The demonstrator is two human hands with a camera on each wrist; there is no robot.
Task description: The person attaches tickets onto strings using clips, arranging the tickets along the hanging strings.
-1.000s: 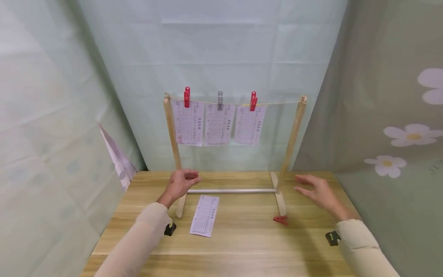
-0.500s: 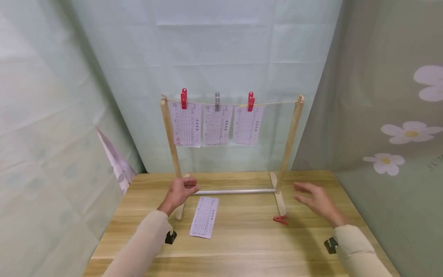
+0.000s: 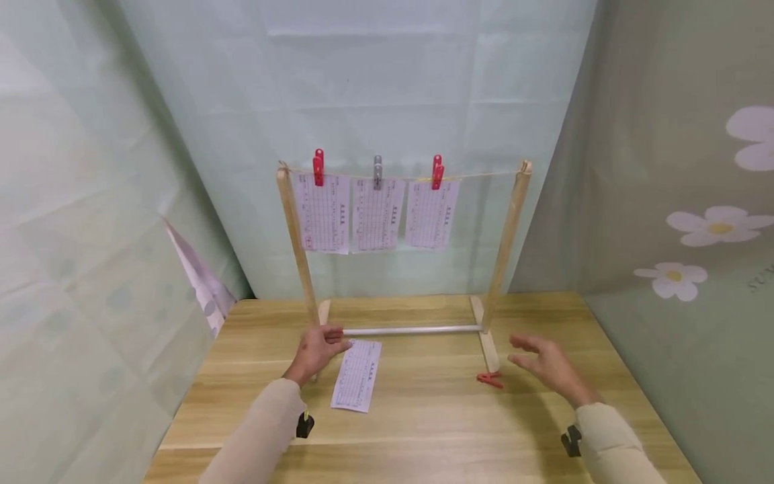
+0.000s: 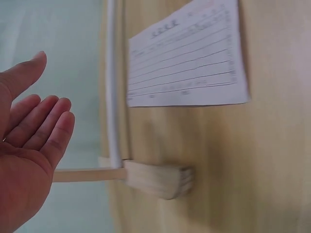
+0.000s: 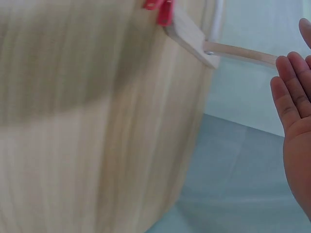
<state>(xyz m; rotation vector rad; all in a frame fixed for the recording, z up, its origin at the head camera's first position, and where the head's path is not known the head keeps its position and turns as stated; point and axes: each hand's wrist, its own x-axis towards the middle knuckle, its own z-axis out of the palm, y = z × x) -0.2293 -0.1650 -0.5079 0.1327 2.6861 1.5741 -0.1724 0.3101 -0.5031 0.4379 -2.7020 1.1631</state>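
Observation:
In the head view my left hand [image 3: 314,351] hovers above the left foot of the wooden stand, its fingertips near the top edge of a loose printed slip [image 3: 357,376] on the table. The left wrist view shows that palm holding nothing, with the slip [image 4: 187,63] apart from it. My right hand [image 3: 547,365] is held over the table's right side, fingers relaxed and nothing in them. Closest to it is a red clothespin [image 3: 490,380] lying by the stand's right foot. The same clothespin [image 5: 165,12] is partly cut off in the right wrist view.
A string [image 3: 484,175] spans the stand's wooden posts [image 3: 506,249]. Three printed slips hang from it, one under a grey clip [image 3: 377,172] and two under red clips [image 3: 318,167]. A metal bar [image 3: 411,330] joins the feet. Fabric walls [image 3: 387,81] surround the wooden table [image 3: 435,417].
Both hands have come lower in the head view, the left one nearer the loose slip and the right one nearer the red clothespin's height. The slips and clips stay as they were.

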